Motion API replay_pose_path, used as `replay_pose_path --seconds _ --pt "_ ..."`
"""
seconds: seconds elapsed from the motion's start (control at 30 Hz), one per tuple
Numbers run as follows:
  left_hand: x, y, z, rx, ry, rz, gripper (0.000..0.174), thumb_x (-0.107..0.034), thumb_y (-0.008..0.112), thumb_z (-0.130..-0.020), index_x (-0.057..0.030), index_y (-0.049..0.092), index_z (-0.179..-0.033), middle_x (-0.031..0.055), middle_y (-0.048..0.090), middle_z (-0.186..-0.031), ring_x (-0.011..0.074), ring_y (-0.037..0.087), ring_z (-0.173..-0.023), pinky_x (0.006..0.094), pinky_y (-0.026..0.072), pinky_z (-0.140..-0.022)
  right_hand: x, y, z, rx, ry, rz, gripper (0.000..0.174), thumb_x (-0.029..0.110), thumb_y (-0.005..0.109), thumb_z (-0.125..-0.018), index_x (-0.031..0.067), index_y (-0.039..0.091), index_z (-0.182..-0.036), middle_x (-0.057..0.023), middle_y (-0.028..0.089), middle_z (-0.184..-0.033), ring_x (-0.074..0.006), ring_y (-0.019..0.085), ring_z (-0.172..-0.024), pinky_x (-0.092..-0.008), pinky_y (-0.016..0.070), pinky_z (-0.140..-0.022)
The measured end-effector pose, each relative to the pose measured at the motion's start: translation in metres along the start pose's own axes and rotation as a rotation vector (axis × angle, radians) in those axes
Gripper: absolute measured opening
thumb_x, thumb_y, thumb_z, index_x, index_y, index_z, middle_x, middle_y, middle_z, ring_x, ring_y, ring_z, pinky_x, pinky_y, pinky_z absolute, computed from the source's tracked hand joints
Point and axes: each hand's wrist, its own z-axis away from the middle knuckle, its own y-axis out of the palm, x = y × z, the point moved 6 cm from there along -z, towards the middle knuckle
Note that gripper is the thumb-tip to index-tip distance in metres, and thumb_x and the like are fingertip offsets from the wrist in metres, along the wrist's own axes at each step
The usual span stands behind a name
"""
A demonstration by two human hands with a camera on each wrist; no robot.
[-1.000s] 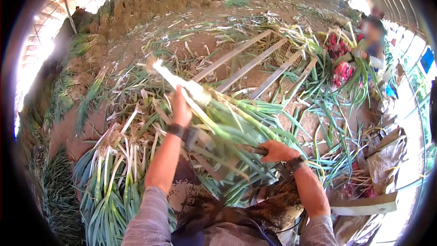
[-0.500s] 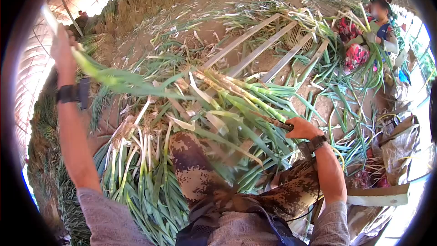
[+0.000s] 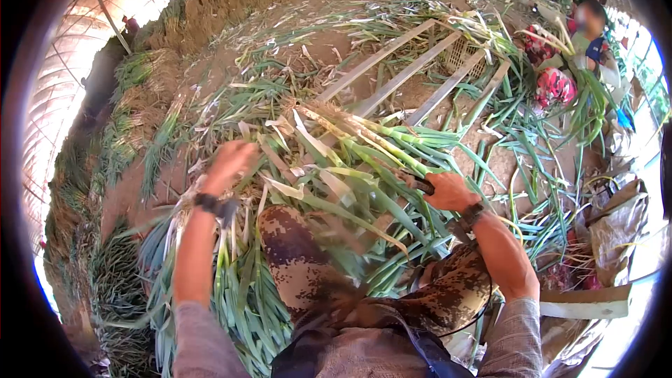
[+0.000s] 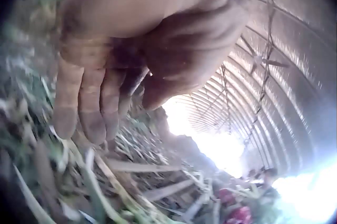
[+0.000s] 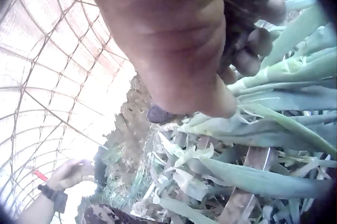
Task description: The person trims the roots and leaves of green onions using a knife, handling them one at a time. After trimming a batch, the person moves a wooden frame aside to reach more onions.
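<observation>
In the head view my left hand (image 3: 232, 162) hangs over the root ends of a pile of leeks (image 3: 241, 287) at the left. The left wrist view shows that hand (image 4: 100, 87) empty, its fingers fairly straight and close together. My right hand (image 3: 451, 191) grips a dark handle (image 3: 422, 185) above more leeks (image 3: 409, 161), and its blade-like part is hard to make out among the leaves. Up close in the right wrist view, the curled right hand (image 5: 210, 77) has the handle's dark end (image 5: 158, 114) sticking out, with green leaves (image 5: 295, 77) beside the fingers.
Wooden slats (image 3: 378, 59) lie beyond the leeks, near a yellowish crate (image 3: 465, 56). Another person (image 3: 588, 35) sits at the upper right holding leeks. A pale board (image 3: 584, 301) is at the lower right. Loose leaves cover the ground.
My left hand swung out to the far left with a leek, let it go, and came back empty over the left pile. The right hand kept its grip on the handle, shifting slightly.
</observation>
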Motion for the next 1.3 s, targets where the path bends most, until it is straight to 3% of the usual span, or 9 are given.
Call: replay_pose_path --seconds 0.13,0.33,0.4,0.67,0.8,0.87,0.93,1.13,1.3 --pt "-0.009 0.149 -0.057 0.338 -0.001 0.376 0.032 -0.031 0.054 -0.101 -0.0025 0.06 -0.115 0.0139 0.069 -0.105 0.0207 0.069 -0.091 0.0368 0.0585 -0.081 0.005 0.011 -0.016 -0.04 0.021 0.015 0.024 0.026 0.062 -0.076 0.0063 0.066 -0.089 -0.0208 0.066 -0.081 -0.0409 0.065 -0.081 -0.0516 0.0513 -0.073" --pt "0.047 0.265 -0.128 0.214 -0.175 0.502 0.028 -0.021 0.055 -0.098 -0.0046 0.054 -0.12 0.0096 0.066 -0.107 0.0233 0.067 -0.098 0.0411 0.0586 -0.075 0.013 0.016 -0.036 0.043 0.048 0.009 0.025 0.025 0.062 -0.076 0.0079 0.068 -0.093 -0.0193 0.068 -0.085 -0.0395 0.066 -0.082 -0.0505 0.0516 -0.073" --pt "0.07 0.271 -0.141 0.057 -0.309 0.609 0.03 -0.019 0.053 -0.096 -0.0035 0.054 -0.122 0.0116 0.065 -0.109 0.025 0.066 -0.099 0.0411 0.0587 -0.075 0.017 0.013 -0.042 0.037 0.031 -0.077 0.026 0.031 0.061 -0.079 0.008 0.067 -0.091 -0.0212 0.066 -0.078 -0.0421 0.064 -0.078 -0.0532 0.049 -0.071" --pt "0.107 0.321 -0.182 0.014 -0.397 0.939 0.021 -0.014 0.056 -0.095 -0.004 0.058 -0.114 0.0113 0.064 -0.103 0.027 0.065 -0.09 0.046 0.0568 -0.078 0.013 0.026 -0.062 0.142 0.097 -0.105 0.031 0.031 0.063 -0.077 0.0106 0.067 -0.1 -0.0185 0.067 -0.085 -0.0391 0.064 -0.088 -0.0502 0.05 -0.076" --pt "0.092 0.33 -0.172 0.049 -0.463 1.173 0.02 -0.018 0.057 -0.097 -0.0063 0.056 -0.114 0.0094 0.062 -0.099 0.027 0.064 -0.086 0.0481 0.0577 -0.074 0.008 0.017 -0.057 0.08 0.118 -0.135 0.034 0.032 0.066 -0.076 0.0107 0.066 -0.103 -0.0178 0.068 -0.089 -0.0386 0.064 -0.089 -0.0496 0.0504 -0.077" --pt "0.076 0.324 -0.167 0.035 -0.368 1.048 0.021 -0.018 0.057 -0.098 -0.0061 0.056 -0.115 0.0099 0.061 -0.101 0.0282 0.065 -0.085 0.0484 0.0588 -0.072 0.006 0.017 -0.051 0.123 0.124 -0.125 0.037 0.033 0.068 -0.076 0.0103 0.066 -0.105 -0.0177 0.068 -0.091 -0.0385 0.065 -0.09 -0.0491 0.0507 -0.077" --pt "0.055 0.326 -0.145 0.1 -0.4 1.051 0.025 -0.018 0.06 -0.096 -0.0057 0.056 -0.118 0.0112 0.063 -0.103 0.0281 0.066 -0.091 0.0473 0.0592 -0.077 0.007 0.0 -0.041 0.109 0.113 -0.106 0.037 0.033 0.068 -0.077 0.0108 0.066 -0.107 -0.0176 0.069 -0.09 -0.0391 0.065 -0.088 -0.049 0.0512 -0.077" --pt "-0.003 0.359 -0.049 0.692 -0.223 1.074 0.03 -0.019 0.065 -0.093 -0.0057 0.061 -0.119 0.0079 0.066 -0.107 0.0218 0.067 -0.093 0.0378 0.0568 -0.08 -0.02 -0.012 0.001 0.057 0.1 -0.142 0.036 0.026 0.067 -0.077 0.0121 0.066 -0.11 -0.0182 0.069 -0.089 -0.0397 0.065 -0.086 -0.0485 0.0516 -0.076" --pt "-0.005 0.371 -0.022 0.698 -0.146 1.018 0.033 -0.031 0.059 -0.098 -0.01 0.057 -0.123 0.0074 0.067 -0.108 0.0231 0.068 -0.096 0.0424 0.0563 -0.084 -0.03 -0.018 0.033 -0.017 0.064 -0.162 0.036 0.025 0.071 -0.077 0.0082 0.067 -0.109 -0.0188 0.069 -0.084 -0.0385 0.066 -0.08 -0.0459 0.0523 -0.072"
